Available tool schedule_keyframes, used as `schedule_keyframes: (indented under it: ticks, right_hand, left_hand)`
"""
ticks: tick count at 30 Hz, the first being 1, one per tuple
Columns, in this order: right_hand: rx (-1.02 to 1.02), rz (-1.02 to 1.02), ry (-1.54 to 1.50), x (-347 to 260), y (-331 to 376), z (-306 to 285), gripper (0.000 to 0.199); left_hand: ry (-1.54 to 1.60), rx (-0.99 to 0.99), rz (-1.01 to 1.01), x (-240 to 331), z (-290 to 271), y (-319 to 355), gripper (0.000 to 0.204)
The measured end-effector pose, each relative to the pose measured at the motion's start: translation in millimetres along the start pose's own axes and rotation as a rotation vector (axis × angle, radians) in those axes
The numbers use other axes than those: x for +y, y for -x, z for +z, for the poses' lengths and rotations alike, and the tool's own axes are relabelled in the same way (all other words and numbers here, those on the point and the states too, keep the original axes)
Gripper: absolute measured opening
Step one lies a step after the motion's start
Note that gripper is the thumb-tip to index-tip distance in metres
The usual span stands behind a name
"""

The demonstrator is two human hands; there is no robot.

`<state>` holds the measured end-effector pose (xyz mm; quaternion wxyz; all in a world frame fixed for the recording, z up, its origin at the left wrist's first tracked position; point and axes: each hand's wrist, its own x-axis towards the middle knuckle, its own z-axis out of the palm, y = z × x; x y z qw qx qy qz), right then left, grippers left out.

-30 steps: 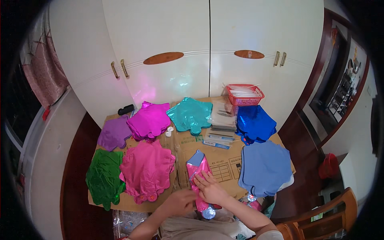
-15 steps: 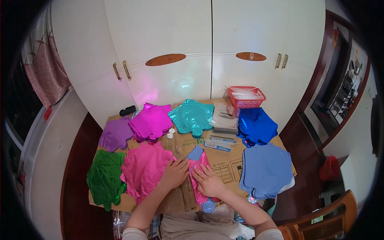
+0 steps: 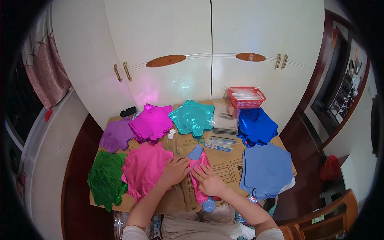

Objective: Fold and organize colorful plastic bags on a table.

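Observation:
In front of me lies a narrow folded bundle of foil balloons (image 3: 201, 196), pink along its length with blue-grey ends showing at top and bottom. My right hand (image 3: 209, 182) rests flat across its middle, fingers spread. My left hand (image 3: 175, 171) touches the bundle's left edge with outstretched fingertips, its palm beside a stack of pink foil balloons (image 3: 145, 170). Neither hand grips anything that I can see. To the right of my right arm is a stack of blue-grey foil balloons (image 3: 267, 171).
Cardboard (image 3: 224, 160) covers the table. Green (image 3: 105, 178), purple (image 3: 116, 135), magenta (image 3: 151, 122), teal (image 3: 192, 117) and dark blue (image 3: 258, 126) foil balloons lie around. Clear bags (image 3: 226, 122), blue-white packets (image 3: 219, 146) and a red basket (image 3: 248, 103) of white sticks stand toward the cupboard (image 3: 168, 32).

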<state>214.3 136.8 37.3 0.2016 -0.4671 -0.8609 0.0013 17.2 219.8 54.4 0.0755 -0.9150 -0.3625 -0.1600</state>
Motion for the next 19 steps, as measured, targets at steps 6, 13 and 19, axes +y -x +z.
schedule_keyframes:
  ticks: [6, 13, 19]
  right_hand:
    - [-0.002, 0.033, -0.049, -1.8, 0.0, -5.4, 0.060]
    - [-0.012, 0.067, -0.053, -2.4, 0.5, -4.1, 0.058]
    - [-0.033, 0.095, -0.099, -0.1, 1.0, -2.4, 0.062]
  left_hand:
    - [0.353, -0.052, -0.162, 2.4, 1.3, -1.8, 0.029]
    - [0.518, -0.224, -0.319, 3.6, 12.6, -12.3, 0.030]
    - [0.447, -0.598, -0.441, 11.5, -1.7, -40.0, 0.027]
